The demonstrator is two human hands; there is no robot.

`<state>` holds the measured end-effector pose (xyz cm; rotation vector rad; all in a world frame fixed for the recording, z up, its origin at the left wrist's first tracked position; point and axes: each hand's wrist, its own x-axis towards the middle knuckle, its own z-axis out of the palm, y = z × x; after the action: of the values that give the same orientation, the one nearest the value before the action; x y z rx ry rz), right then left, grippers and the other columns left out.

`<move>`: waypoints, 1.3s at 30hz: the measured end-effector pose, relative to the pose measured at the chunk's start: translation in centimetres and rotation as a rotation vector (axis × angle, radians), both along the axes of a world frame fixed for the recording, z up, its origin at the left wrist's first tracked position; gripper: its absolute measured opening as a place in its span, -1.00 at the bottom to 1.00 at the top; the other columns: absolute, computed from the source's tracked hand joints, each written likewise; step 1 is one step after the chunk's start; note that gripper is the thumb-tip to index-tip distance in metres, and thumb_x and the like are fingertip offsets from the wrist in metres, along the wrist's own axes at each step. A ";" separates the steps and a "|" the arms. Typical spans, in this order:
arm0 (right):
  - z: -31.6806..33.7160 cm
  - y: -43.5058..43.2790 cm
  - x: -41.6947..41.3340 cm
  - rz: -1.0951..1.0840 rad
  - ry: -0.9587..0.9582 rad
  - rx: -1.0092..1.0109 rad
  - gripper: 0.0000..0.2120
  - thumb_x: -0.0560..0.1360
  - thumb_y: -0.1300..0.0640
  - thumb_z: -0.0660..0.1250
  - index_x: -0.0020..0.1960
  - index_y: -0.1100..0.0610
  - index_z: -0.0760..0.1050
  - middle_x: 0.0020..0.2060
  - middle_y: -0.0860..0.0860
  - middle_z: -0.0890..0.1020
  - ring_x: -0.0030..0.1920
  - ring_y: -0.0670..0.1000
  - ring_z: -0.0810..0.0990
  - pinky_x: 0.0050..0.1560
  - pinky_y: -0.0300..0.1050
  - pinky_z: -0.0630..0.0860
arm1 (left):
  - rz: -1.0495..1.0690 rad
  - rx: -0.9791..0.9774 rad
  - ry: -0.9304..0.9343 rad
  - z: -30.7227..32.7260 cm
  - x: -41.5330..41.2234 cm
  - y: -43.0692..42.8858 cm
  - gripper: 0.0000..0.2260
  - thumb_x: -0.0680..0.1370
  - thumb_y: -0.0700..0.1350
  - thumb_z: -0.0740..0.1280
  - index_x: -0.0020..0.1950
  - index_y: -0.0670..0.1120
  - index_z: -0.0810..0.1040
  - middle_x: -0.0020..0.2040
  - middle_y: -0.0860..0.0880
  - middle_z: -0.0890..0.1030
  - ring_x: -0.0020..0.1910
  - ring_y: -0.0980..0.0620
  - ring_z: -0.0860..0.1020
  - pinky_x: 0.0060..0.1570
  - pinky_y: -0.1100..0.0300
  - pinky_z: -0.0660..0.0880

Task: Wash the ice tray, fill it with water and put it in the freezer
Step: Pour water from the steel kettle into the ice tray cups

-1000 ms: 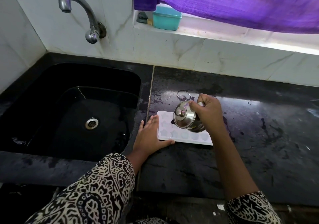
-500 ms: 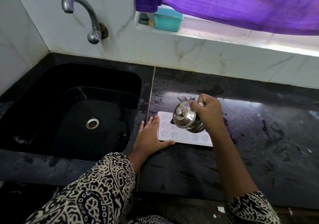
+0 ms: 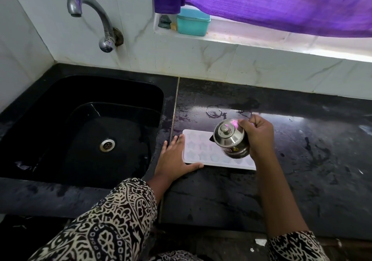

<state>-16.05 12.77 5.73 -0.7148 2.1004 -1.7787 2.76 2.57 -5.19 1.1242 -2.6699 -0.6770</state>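
The pot (image 3: pixel 229 138) and the right grip (image 3: pixel 259 138) cover the far right part of the tray (image 3: pixel 194 142), so those cells are hidden. The cells that show are pale and star-shaped, and whether they hold water cannot be told. The pot's handle is lost inside the right grip, whose fingers are clenched around it. The pot is steel and tilted left, its knobbed lid (image 3: pixel 224 129) on, its dark spout (image 3: pixel 211 139) over the tray's middle; whether anything pours cannot be told. The left grip (image 3: pixel 173 158) is released, flat on the table (image 3: pixel 302 170) at the tray's near left corner, fingers straight along the left edge, thumb against the near edge. Patterned black-and-white sleeves (image 3: pixel 112 226) are cut off by the near edge of the view.

The tray lies flat on the black stone table, just right of the sink (image 3: pixel 120 91), with wet streaks and a wet ring (image 3: pixel 214 111) just beyond it. The sink is black too, with a steel drain (image 3: pixel 107 144). A curved steel tap (image 3: pixel 94 13) comes out of the white tiled wall (image 3: pixel 201 63) above it. On the far sill (image 3: pixel 271 39) stands a teal box (image 3: pixel 193 23), partly under a purple curtain (image 3: pixel 281 5).

A dark label (image 3: pixel 233 150) sits low on the pot; its print is too small to read.
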 end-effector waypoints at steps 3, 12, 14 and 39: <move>0.0 0.4 0.1 0.012 0.095 0.047 -0.68 0.40 0.32 0.37 -0.40 0.19 0.28 -0.44 0.15 0.38 -0.40 0.03 0.33 -0.36 -0.17 0.33 | 0.003 -0.002 0.001 0.0 0.0 0.0 0.03 0.34 0.47 0.26 0.57 -0.10 -0.05 0.58 0.02 0.05 0.55 0.11 -0.05 0.50 0.06 -0.19; 0.4 0.7 0.5 0.034 0.230 0.102 -0.72 0.40 0.28 0.40 -0.38 0.24 0.33 -0.48 0.12 0.35 -0.40 0.02 0.31 -0.34 -0.18 0.30 | 0.003 -0.009 0.003 -0.2 0.0 0.0 0.03 0.34 0.46 0.26 0.57 -0.09 -0.06 0.58 0.03 0.03 0.54 0.14 -0.06 0.50 0.06 -0.19; 0.5 0.7 0.4 0.040 0.243 0.114 -0.71 0.40 0.27 0.40 -0.39 0.22 0.33 -0.48 0.12 0.35 -0.41 0.02 0.32 -0.32 -0.15 0.32 | 0.003 -0.009 0.002 -0.2 0.0 -0.1 0.03 0.33 0.47 0.26 0.57 -0.09 -0.06 0.58 0.03 0.03 0.54 0.14 -0.05 0.50 0.06 -0.19; 1.1 0.4 0.4 0.064 0.306 0.160 -0.69 0.41 0.23 0.40 -0.40 0.15 0.31 -0.49 0.03 0.36 -0.42 -0.01 0.34 -0.31 -0.13 0.35 | 0.005 -0.002 0.017 -0.4 0.0 -0.2 0.03 0.33 0.47 0.26 0.57 -0.08 -0.05 0.58 0.04 0.05 0.54 0.14 -0.04 0.50 0.06 -0.19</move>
<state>-15.65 13.14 6.82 -1.0516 2.3504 -1.5250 2.74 2.42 -5.60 1.1192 -2.6523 -0.6792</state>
